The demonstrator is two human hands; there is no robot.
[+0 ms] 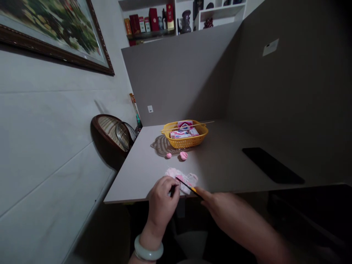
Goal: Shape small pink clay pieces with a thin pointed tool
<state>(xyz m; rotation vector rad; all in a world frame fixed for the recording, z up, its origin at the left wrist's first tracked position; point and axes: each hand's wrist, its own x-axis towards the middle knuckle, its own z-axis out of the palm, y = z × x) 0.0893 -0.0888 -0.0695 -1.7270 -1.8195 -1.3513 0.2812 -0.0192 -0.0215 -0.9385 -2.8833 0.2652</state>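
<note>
My left hand (163, 196) is closed at the table's front edge, a jade-coloured bangle on its wrist. Its fingertips pinch a small pink piece (179, 178), largely hidden by the fingers. My right hand (217, 203) grips a thin dark tool (187, 186) with a yellow part near the fingers; the tip reaches the pink piece. Under and beyond the fingertips lies a crumbly heap of pale pink shavings (172, 171) on a thin, whitish sheet or bag. Farther back sit a small round pink lump (168, 156) and a larger, flower-like pink piece (183, 156).
A yellow plastic basket (189, 142) holds pink-and-white boxes, with a thin stick (210, 122) across its rim. A flat black mat (272, 165) lies at the right of the grey table (129, 176). A brown round-framed object (106, 139) leans by the left wall.
</note>
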